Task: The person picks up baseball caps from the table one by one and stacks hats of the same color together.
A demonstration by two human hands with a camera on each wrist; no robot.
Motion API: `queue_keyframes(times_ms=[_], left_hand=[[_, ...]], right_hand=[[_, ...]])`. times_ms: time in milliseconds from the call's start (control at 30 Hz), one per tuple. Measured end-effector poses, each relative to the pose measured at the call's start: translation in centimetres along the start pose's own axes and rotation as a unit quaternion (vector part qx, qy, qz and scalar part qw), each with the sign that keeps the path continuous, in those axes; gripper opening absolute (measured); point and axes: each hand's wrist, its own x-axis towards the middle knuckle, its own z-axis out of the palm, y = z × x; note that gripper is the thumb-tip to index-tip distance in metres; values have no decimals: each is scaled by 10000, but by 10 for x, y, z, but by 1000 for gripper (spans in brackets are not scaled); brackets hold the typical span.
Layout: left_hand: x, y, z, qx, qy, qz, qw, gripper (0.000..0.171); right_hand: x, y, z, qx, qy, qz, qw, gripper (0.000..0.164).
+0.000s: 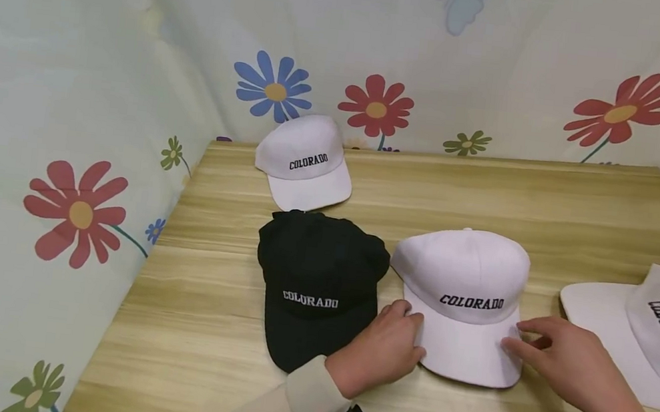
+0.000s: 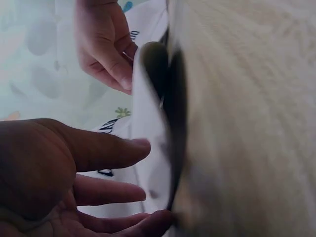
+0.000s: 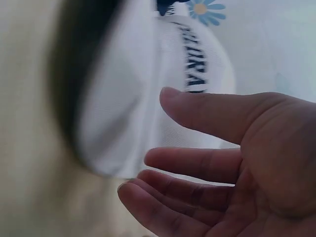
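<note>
A white cap [image 1: 468, 274] with COLORADO in dark letters lies upright on the wooden table, its brim toward me. My left hand [image 1: 385, 346] is at the left edge of its brim, fingertips right at the edge. In the left wrist view the thumb and fingers of the left hand [image 2: 94, 173] are extended and spread apart beside the brim [image 2: 148, 128]. At the brim's right edge is my right hand [image 1: 567, 358], thumb and fingers apart. The right wrist view shows the right hand [image 3: 222, 163] with loosely extended fingers in front of the white cap [image 3: 173, 64].
Left of the white cap sits a black cap [image 1: 320, 265], also lettered COLORADO. Another white cap [image 1: 307, 157] stands farther back on the table [image 1: 193, 306]. A third white cap [image 1: 655, 334], turned sideways, lies at the right edge. Flower-printed cloth [image 1: 501, 69] hangs behind and at the left.
</note>
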Motion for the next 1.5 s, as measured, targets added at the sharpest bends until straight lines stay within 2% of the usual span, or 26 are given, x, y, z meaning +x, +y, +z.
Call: queue_keyframes(times_ms=[133, 233, 433, 667, 933, 1100, 1300, 1500], left_hand=[[-4, -4, -6, -256, -130, 194, 9994, 24], [-7, -7, -12, -346, -145, 253, 9990, 29], [-11, -10, -22, -570, -217, 109, 9981, 44], [-14, -14, -35, -750, -162, 180, 9969, 47], [-18, -26, -59, -1316, -182, 47, 9911, 52], [-22, -31, -78, -1509, 43, 38, 9885, 52], [-27, -38, -101, -1607, 344, 109, 9863, 54], [-28, -48, -123, -1939, 607, -236, 9789, 55]], right_hand=[[-1, -14, -12, 0, 102, -115, 9999, 39], [2, -28, -17, 75, 217, -316, 9992, 33], [8, -53, -20, 385, 487, -715, 9955, 21], [17, -74, -23, 581, 681, -1010, 9908, 20], [33, -97, -31, 778, 825, -1376, 9840, 22], [44, -113, -41, 769, 973, -1750, 9767, 20], [59, -135, -52, 911, 809, -1828, 9756, 21], [76, -154, -62, 1110, 529, -1949, 9731, 22]])
